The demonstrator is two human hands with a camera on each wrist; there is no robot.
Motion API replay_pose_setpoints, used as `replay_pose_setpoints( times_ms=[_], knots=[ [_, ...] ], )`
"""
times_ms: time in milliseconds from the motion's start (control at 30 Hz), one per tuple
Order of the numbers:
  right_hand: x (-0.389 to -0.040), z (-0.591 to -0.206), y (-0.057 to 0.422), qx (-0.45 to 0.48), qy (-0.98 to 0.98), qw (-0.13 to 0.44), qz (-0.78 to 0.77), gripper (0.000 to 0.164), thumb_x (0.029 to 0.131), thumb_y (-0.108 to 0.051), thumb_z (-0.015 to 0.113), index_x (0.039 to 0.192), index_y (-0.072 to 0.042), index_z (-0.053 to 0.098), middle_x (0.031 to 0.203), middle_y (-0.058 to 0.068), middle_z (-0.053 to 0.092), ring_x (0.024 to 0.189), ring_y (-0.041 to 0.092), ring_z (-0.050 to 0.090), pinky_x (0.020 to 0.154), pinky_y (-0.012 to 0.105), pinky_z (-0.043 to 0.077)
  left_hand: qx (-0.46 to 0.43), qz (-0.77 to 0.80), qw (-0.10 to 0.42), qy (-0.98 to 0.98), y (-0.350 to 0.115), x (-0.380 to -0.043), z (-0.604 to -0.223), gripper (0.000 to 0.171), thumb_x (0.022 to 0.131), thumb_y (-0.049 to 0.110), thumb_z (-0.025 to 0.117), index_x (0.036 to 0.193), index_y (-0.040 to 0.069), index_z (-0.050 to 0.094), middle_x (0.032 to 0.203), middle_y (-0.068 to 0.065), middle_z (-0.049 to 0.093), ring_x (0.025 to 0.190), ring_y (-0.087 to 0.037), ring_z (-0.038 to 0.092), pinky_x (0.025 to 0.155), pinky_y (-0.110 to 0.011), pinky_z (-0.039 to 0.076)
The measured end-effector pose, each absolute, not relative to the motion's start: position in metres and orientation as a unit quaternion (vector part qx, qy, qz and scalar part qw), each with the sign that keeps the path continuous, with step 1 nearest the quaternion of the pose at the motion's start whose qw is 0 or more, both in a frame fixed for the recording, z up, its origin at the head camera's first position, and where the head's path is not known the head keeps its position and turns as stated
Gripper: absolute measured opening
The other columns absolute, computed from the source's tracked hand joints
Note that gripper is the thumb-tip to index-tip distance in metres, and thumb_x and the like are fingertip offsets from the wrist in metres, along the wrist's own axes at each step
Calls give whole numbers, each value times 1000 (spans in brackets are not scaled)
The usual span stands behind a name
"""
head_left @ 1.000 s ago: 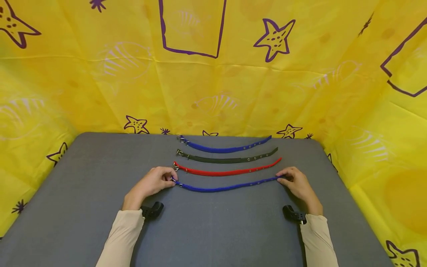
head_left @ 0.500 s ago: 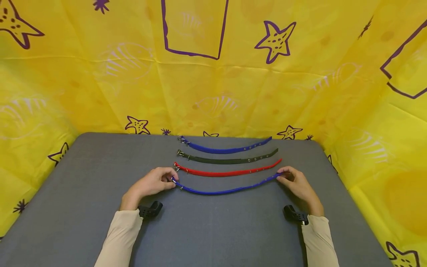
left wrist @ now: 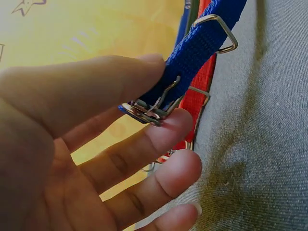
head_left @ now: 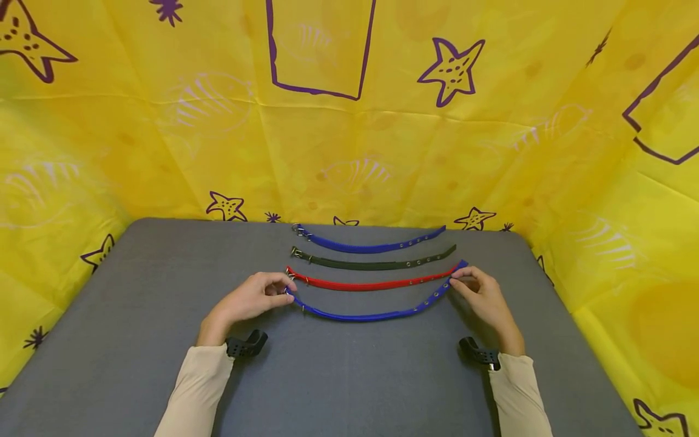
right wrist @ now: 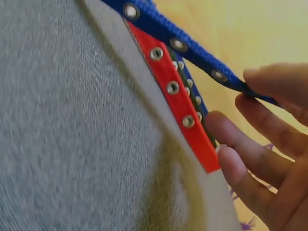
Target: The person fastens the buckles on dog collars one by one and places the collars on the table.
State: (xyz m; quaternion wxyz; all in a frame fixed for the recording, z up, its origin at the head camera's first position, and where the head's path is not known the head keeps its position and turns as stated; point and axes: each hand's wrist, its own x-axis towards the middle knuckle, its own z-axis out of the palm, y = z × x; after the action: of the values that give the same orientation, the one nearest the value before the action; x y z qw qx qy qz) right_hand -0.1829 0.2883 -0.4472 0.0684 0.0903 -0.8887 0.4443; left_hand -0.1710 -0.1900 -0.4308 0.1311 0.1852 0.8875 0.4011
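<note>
My left hand [head_left: 251, 304] pinches the buckle end of a blue dog collar [head_left: 355, 317], between thumb and index finger. In the left wrist view its metal buckle [left wrist: 153, 113] and D-ring [left wrist: 226, 33] show close up. Between thumb and fingertip, my right hand [head_left: 488, 303] holds the collar's other end, which has a row of metal eyelets [right wrist: 178, 44]. The collar sags in a shallow curve between both hands, its right part raised off the table. Just behind it lies a red collar [head_left: 360, 285], partly overlapped by the blue tip at the right.
Behind the red collar, a dark green collar [head_left: 355, 264] and another blue collar [head_left: 355, 247] lie parallel, buckles to the left. The grey table [head_left: 349, 376] ends at a yellow patterned cloth [head_left: 349, 133], which also rises at both sides.
The right end of the held blue collar has risen and turned, showing its eyelets and tip. My right hand moved slightly up and left; the collar sags deeper. The left hand barely moved.
</note>
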Motion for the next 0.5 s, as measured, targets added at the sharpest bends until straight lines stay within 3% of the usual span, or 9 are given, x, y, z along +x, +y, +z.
replay_pose_setpoints(
  times_ms=[267, 500],
  knots=[
    [-178, -436, 275, 83, -866, 84, 485, 21, 93, -3, 67, 105, 5, 51, 110, 24, 61, 70, -1, 66, 53, 20, 45, 174, 425, 134, 878, -186, -169, -424, 25, 91, 23, 72, 111, 8, 68, 92, -1, 68, 85, -17, 60, 73, -25, 48],
    [-172, -424, 260, 87, -843, 87, 523, 30, 92, 0, 68, 111, 10, 46, 112, 29, 60, 70, -4, 69, 64, 23, 58, 169, 441, 117, 874, -183, -166, -419, 29, 90, 25, 74, 114, 9, 68, 91, -1, 67, 84, -18, 59, 72, -27, 49]
  ],
)
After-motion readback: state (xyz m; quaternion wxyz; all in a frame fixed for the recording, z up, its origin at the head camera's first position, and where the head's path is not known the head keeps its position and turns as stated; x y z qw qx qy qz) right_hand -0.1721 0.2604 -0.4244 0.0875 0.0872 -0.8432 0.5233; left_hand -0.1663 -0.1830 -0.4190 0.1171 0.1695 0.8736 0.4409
